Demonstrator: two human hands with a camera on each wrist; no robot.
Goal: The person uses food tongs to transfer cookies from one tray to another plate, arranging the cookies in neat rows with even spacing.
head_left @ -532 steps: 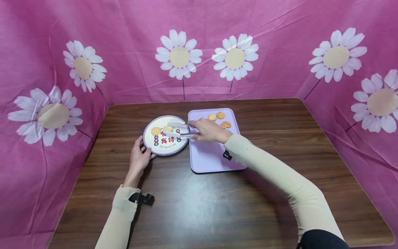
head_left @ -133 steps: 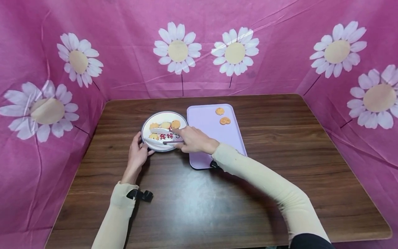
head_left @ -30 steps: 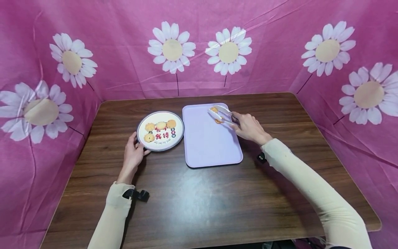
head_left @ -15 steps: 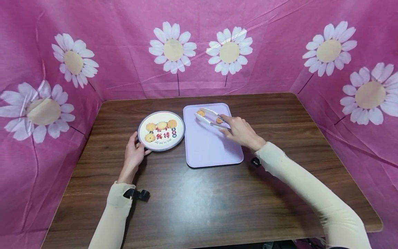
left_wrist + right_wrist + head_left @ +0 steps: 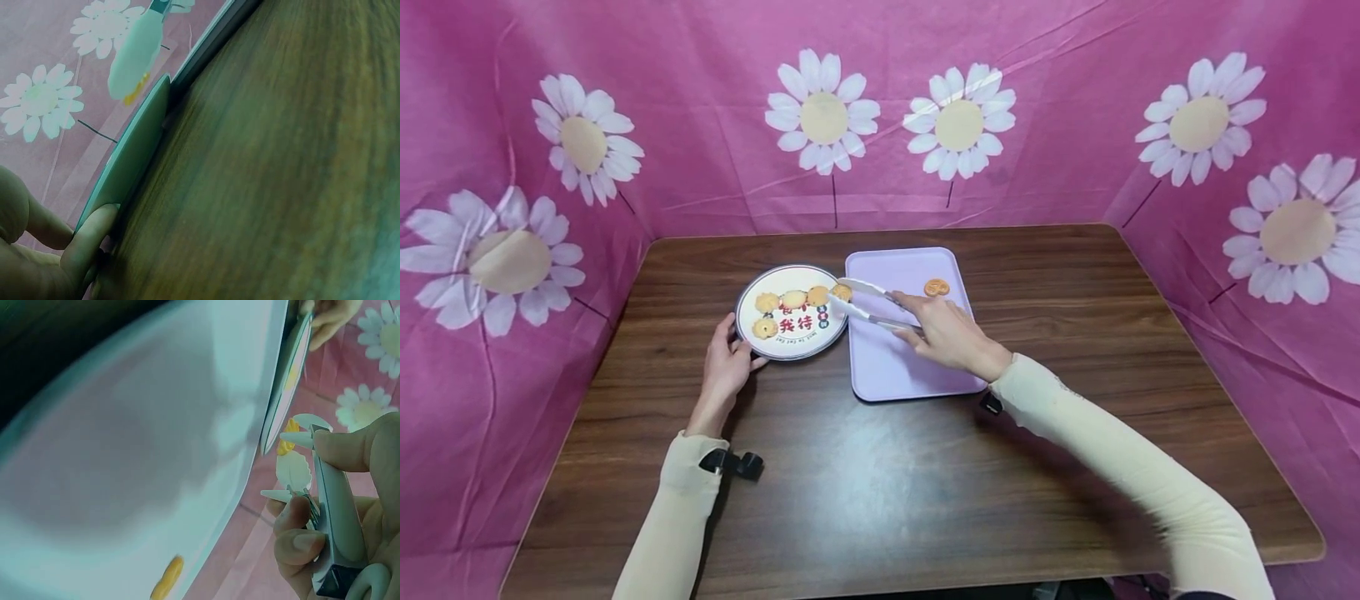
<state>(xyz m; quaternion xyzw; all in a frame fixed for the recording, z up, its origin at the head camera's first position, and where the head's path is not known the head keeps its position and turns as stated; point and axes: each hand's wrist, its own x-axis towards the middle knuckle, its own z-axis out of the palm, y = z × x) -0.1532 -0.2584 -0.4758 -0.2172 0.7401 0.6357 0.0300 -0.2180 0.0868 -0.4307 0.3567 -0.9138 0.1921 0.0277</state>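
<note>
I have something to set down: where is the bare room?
The table is bare in front of the plate and tray, between the sleeves, and right of the tray, beyond the right sleeve. The tray's near-left part is bare. Crowded: the plate's far side, with cookies, and its right rim, under the tongs.

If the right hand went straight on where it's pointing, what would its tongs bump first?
Probably the nearest cookie on the plate, though the tongs look raised, so they might pass over it.

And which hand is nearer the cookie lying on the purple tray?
Right. The right hand is over the purple tray, just below the cookie in the head view; the left hand is farther off, gripping the plate.
</note>
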